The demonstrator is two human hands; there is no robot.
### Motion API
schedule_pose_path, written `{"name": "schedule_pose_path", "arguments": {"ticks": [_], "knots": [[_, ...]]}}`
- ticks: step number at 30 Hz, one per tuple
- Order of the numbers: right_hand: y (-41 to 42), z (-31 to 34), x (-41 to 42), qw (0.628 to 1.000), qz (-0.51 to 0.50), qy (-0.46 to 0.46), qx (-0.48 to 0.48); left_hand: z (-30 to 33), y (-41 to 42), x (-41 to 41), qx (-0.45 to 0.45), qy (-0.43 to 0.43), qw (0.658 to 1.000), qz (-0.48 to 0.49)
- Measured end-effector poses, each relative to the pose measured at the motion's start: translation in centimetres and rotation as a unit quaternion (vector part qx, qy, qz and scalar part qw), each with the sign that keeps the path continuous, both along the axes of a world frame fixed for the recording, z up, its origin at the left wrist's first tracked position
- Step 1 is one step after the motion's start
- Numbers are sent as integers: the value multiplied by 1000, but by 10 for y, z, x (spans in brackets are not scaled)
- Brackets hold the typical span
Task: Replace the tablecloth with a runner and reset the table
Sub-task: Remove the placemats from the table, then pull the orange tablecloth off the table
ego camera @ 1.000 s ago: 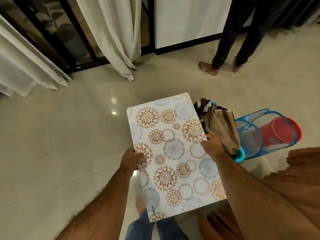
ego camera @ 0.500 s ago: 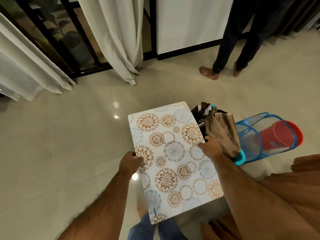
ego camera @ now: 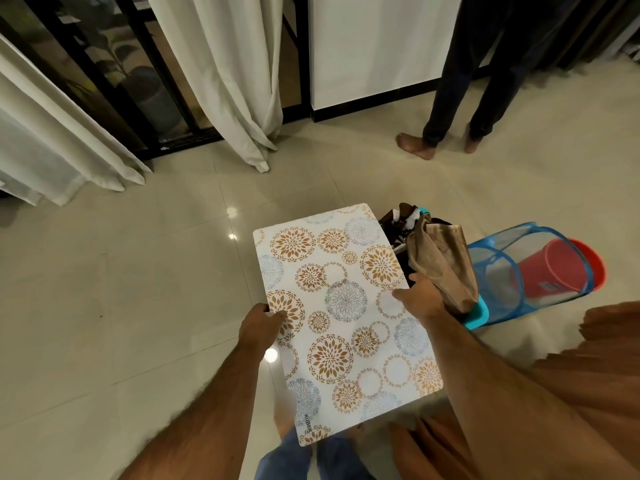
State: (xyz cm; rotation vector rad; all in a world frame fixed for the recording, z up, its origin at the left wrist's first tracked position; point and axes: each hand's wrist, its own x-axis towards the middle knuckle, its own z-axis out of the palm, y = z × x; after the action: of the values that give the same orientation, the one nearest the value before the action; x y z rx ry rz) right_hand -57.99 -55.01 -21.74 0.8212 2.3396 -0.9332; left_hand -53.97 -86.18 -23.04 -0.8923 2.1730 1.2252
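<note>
white floral placemat (ego camera: 346, 320) pinched at opposite edges by both hands (ego camera: 263, 327) (ego camera: 420, 299)

The mat (ego camera: 346, 320) is held above the floor (ego camera: 121, 289), left hand (ego camera: 260, 328) on its left edge, right hand (ego camera: 420, 299) on its right. A mesh basket (ego camera: 533, 271) lies right of it, curtains (ego camera: 221, 74) behind.

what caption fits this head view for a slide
Both hands, left and right, hold a floral placemat by its long edges above the tiled floor.
</note>
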Motion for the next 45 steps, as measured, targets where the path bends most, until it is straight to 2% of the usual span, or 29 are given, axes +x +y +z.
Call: {"name": "schedule_pose_path", "arguments": {"ticks": [5, 9, 16, 21, 25, 29, 36, 45], "knots": [[1, -4, -2, 1000, -3, -3, -2, 0, 3, -3, -11, 25, 999, 31], [1, -6, -2, 1000, 1, -7, 8, 10, 9, -4, -60, 45, 996, 41], [-2, 21, -2, 999, -6, 41, 26, 47, 18, -15, -128, 200, 969, -65], [-6, 69, 14, 995, 4, 95, 33, 91, 35, -26, -80, 239, 957, -146], [-3, 104, 41, 986, -69, 149, -41, 123, 52, -32, -14, 223, 952, -212], [19, 147, 76, 966, -147, 211, -19, 160, 82, -33, 36, 234, 924, -299], [71, 208, 181, 911, -286, 295, 24, 213, 170, 1, 117, 258, 848, -448], [120, 230, 363, 847, -439, 289, 82, 220, 282, 103, 184, 235, 740, -602]]}}
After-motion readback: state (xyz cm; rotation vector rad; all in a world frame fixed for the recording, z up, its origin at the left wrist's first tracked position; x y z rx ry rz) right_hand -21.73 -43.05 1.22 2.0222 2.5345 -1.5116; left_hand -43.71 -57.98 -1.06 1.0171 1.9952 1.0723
